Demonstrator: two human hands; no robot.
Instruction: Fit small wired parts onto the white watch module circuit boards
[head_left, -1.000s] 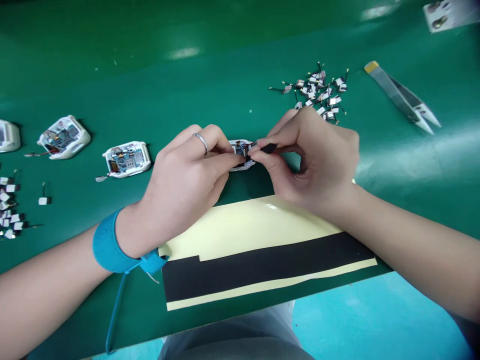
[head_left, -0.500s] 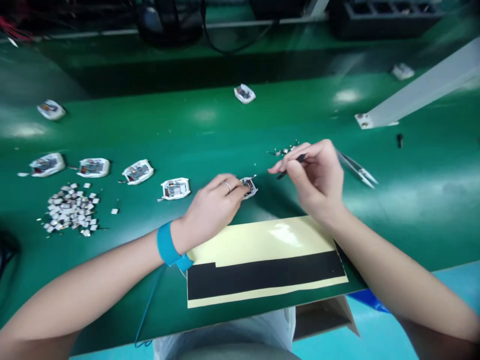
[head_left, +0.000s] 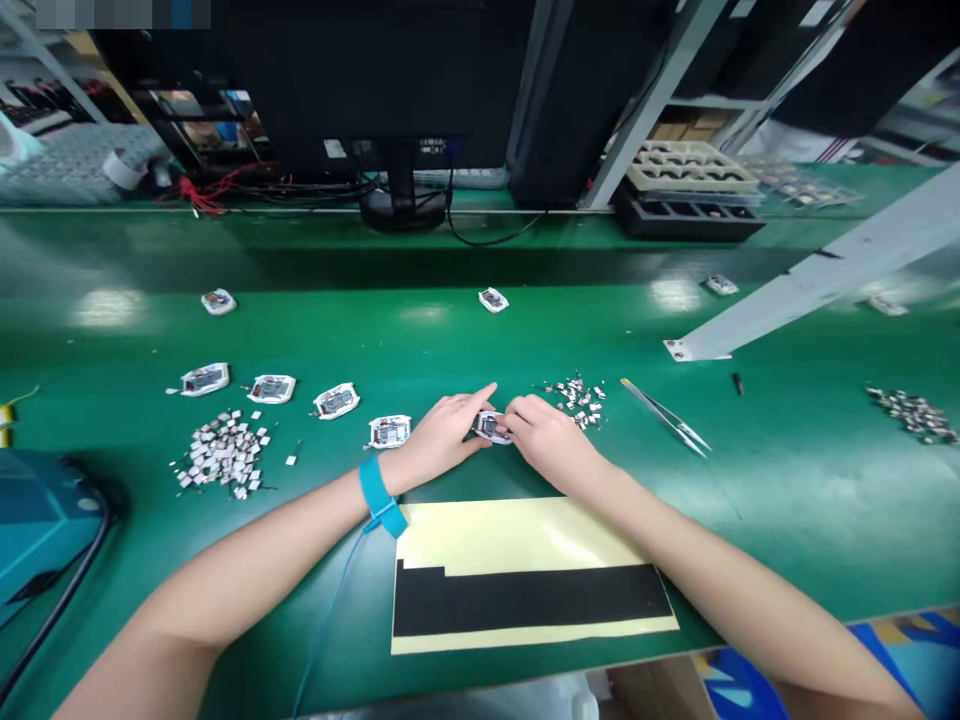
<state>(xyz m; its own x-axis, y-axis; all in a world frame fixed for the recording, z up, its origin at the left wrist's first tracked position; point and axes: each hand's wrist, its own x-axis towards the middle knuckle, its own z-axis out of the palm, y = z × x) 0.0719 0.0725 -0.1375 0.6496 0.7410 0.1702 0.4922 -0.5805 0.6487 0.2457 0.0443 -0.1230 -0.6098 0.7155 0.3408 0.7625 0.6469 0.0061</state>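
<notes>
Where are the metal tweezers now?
The tweezers lie on the green mat, just right of the small parts pile, beyond the right forearm.

The single head view looks forward and obliquely down from above the near side of the black-and-yellow sheet (head_left: 540,602). Its reach is wide (a fair stretch of desk (head_left: 420,362) flanks the sheet), with the back of a monitor (head_left: 397,80) upright well beyond the sheet.
</notes>
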